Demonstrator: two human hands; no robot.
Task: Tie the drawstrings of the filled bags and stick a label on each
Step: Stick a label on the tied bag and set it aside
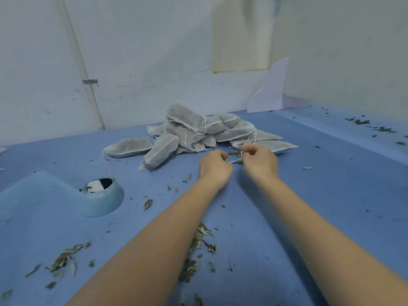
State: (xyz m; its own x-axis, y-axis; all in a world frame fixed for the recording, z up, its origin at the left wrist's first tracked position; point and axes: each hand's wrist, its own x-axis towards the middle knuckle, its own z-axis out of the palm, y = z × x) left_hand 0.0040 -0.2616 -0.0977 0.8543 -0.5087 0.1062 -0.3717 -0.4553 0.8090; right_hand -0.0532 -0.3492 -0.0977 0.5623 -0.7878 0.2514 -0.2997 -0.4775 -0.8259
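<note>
Your left hand [215,165] and right hand [258,161], fingers curled, pinch thin white drawstrings [249,141] just at 6 o'clock of the heaped white mesh filled bags [194,131] on the blue desk [309,195]. No readable writing.

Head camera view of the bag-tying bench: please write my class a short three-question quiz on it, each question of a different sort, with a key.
1. True or false: both hands pinch white drawstring just in front of the pile of filled bags.
2. Where does the blue tape roll lie? A) left of the left forearm B) on top of the bags C) in the right hand
3. Fill in: dried ____ scraps lie scattered on the blue table.

Key
1. True: the left hand and right hand both have fingers curled on the drawstring.
2. A
3. leaf; see the leaf scraps.
</note>
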